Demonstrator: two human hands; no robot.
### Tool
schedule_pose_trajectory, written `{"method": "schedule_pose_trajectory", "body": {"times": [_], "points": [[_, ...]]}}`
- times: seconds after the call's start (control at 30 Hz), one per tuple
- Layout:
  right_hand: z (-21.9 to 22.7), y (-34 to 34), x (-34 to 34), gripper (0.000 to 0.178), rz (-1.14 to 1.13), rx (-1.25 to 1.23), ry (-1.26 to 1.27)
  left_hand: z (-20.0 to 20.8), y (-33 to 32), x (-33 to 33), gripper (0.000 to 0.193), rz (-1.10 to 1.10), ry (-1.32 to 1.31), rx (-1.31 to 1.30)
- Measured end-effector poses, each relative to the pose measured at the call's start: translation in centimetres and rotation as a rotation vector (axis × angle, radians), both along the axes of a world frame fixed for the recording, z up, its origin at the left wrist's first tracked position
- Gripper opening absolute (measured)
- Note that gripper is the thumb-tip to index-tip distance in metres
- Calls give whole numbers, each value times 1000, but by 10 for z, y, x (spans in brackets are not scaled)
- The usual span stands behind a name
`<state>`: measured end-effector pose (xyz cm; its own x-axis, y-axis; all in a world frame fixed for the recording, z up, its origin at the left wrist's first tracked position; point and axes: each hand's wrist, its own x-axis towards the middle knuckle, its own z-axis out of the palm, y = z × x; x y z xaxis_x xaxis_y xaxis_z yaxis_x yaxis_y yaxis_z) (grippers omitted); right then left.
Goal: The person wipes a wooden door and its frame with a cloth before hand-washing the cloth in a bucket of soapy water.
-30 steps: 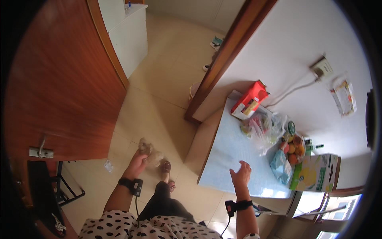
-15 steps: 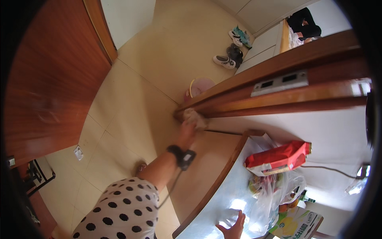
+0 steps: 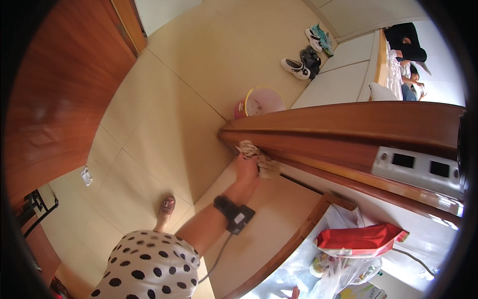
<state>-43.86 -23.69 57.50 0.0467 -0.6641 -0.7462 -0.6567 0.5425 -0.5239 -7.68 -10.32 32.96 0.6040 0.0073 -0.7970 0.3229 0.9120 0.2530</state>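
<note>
My left hand (image 3: 247,168) is closed round a crumpled beige-brown cloth (image 3: 249,148). It holds the cloth against the lower end of the brown wooden door frame (image 3: 318,122). A black strap with a small device (image 3: 234,214) and a cable is on that wrist. Only a stretched-out fingertip of my right hand (image 3: 295,293) shows at the bottom edge, over the shiny top of a wood-edged cabinet (image 3: 279,274); the rest is cut off.
A pink bucket with a yellow rim (image 3: 266,94) stands beyond the door frame. Several shoes (image 3: 296,69) lie farther back. A red bag (image 3: 361,240) and clear plastic bags (image 3: 343,271) sit on the cabinet. A brown door (image 3: 55,109) is at left; people (image 3: 411,74) are at upper right.
The view has shifted, and more of the bucket and the door frame shows. My left hand stays with the cloth by the frame's base. My right hand has mostly left the picture.
</note>
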Motion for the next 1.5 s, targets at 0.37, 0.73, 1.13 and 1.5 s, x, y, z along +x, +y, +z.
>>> {"method": "schedule_pose_trajectory", "body": {"times": [0.37, 0.73, 1.13, 1.5], "points": [[-27, -5, 1, 47, 169, -25, 26, -238, 23, 21, 23, -130, -48, -8], [-20, 6, 28, 50, 300, 30, 21, -112, 29, 3, 21, 11, -52, -63], [1, -7, -7, 60, 864, -261, -39, 155, 106, -84, 36, -932, -779, -458], [-22, -26, 9, 103, 1528, -861, 479, 61, 419, -331, 33, -1613, -158, 1493]]}}
